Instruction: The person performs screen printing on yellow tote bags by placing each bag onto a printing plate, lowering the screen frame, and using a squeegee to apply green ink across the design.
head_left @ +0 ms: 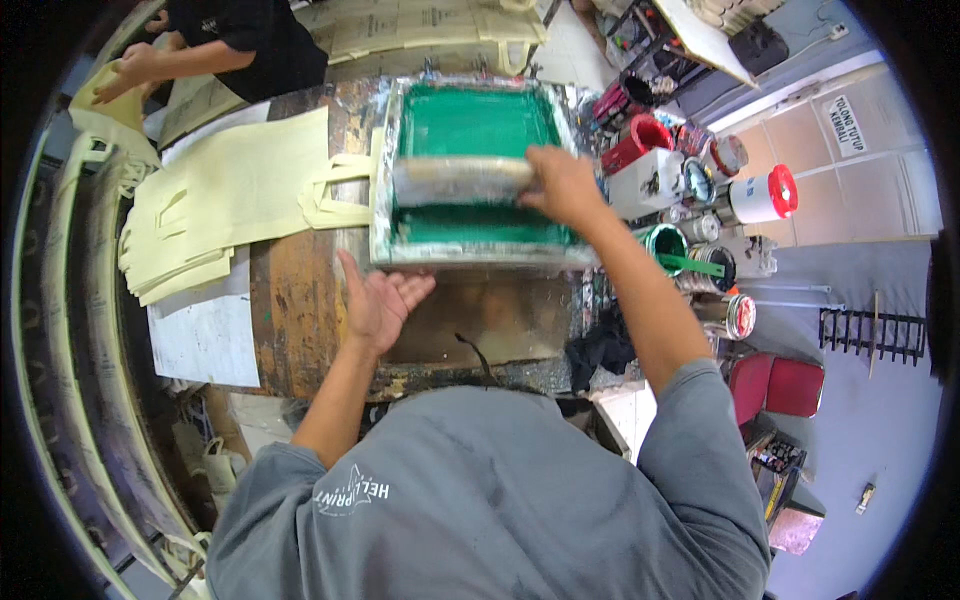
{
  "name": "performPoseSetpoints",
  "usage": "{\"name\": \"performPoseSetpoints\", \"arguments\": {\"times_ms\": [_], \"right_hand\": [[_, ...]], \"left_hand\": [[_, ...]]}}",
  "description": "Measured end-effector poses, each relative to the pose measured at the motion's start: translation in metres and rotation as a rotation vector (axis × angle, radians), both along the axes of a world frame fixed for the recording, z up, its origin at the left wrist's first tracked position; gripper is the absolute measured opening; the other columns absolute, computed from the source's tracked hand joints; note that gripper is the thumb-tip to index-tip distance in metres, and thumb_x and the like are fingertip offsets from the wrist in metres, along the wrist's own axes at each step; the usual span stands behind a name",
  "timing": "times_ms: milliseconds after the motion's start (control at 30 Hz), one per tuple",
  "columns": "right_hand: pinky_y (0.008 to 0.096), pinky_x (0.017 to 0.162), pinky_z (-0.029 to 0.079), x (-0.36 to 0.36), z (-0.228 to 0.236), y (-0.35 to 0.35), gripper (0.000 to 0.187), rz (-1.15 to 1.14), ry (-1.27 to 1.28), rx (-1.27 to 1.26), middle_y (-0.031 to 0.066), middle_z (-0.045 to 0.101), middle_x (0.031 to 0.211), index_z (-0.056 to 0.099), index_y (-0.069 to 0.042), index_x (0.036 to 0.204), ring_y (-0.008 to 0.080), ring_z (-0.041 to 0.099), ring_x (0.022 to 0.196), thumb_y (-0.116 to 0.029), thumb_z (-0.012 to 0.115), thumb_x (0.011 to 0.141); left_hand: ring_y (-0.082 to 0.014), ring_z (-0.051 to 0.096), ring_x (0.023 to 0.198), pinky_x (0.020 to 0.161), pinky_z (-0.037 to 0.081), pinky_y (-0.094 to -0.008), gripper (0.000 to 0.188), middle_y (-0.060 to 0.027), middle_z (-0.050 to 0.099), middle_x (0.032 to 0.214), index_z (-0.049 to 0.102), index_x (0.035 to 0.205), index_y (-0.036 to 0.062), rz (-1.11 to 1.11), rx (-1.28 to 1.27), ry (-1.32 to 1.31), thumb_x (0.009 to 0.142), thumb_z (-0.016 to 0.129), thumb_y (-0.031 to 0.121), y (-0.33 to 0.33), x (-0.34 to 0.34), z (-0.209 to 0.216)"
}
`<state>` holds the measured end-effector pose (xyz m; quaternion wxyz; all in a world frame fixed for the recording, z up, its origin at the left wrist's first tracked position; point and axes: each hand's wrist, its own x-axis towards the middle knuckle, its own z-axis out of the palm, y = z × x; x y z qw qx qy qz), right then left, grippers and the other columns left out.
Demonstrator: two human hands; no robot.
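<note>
A screen printing frame [382, 190] with a pale rim lies over the worktable, its mesh [475, 115] coated in green ink. Across the mesh stands a wide squeegee [455, 178], slightly smeared by motion. Closed on the squeegee's right end is my right hand [562, 188]. Just below the frame's near left corner, my left hand [380, 302] is turned palm up with its fingers spread; whether the fingertips touch the frame cannot be made out. Cream fabric bags [235, 185] lie in a stack left of the frame, and bag handles [335, 190] reach to its left edge.
Ink tubs and cans crowd the right side, among them a red-lidded white tub [765, 193] and a green spatula [692, 265]. A black cloth [603, 348] lies at the table's near right. Another person [255, 50] handles bags at the far left, beside tall racks [100, 320].
</note>
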<state>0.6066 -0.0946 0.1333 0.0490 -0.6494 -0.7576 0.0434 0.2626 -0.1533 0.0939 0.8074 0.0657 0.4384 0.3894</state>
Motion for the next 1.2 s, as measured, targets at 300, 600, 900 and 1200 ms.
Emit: {"name": "performPoseSetpoints", "arguments": {"times_ms": [300, 600, 900, 1200], "right_hand": [[0.0489, 0.086, 0.041, -0.043, -0.048, -0.089, 0.054, -0.094, -0.053, 0.089, 0.0065, 0.062, 0.102, 0.060, -0.013, 0.112, 0.0308, 0.060, 0.103, -0.026, 0.091, 0.070], [0.0471, 0.089, 0.041, -0.025, -0.107, 0.019, 0.041, -0.152, -0.041, 0.272, 0.0038, 0.064, 0.101, 0.064, -0.018, 0.108, 0.0274, 0.060, 0.101, -0.018, 0.087, 0.073], [0.0523, 0.089, 0.045, 0.043, -0.101, 0.182, 0.055, -0.051, -0.071, 0.091, 0.0031, 0.066, 0.113, 0.059, -0.017, 0.118, 0.0282, 0.062, 0.112, -0.030, 0.091, 0.075], [0.0505, 0.092, 0.045, 0.038, -0.118, 0.211, 0.051, -0.082, -0.152, 0.217, 0.0016, 0.067, 0.110, 0.062, -0.017, 0.117, 0.0266, 0.064, 0.110, -0.028, 0.089, 0.076]], "left_hand": [[-0.0400, 0.052, 0.140, 0.119, 0.044, -0.0475, 0.118, -0.0310, 0.045, 0.154, 0.023, 0.162, -0.0038, -0.138, 0.108, 0.012, 0.093, 0.033, 0.092, -0.014, -0.004, -0.067], [-0.0362, 0.056, 0.134, 0.116, 0.047, -0.0444, 0.121, -0.0265, 0.052, 0.148, 0.025, 0.161, -0.0047, -0.130, 0.041, 0.075, 0.091, 0.031, 0.094, -0.013, -0.003, -0.065], [-0.0303, 0.075, 0.085, 0.079, 0.061, -0.0408, 0.093, -0.0239, 0.075, 0.098, 0.067, 0.112, -0.0040, -0.731, -0.093, 0.532, 0.097, 0.041, 0.084, 0.035, -0.019, -0.069], [-0.0395, 0.060, 0.118, 0.103, 0.046, -0.0521, 0.071, -0.0185, 0.067, 0.121, 0.068, 0.124, 0.0044, -0.381, 1.849, 1.687, 0.086, 0.077, 0.064, 0.319, 0.129, -0.062]]}}
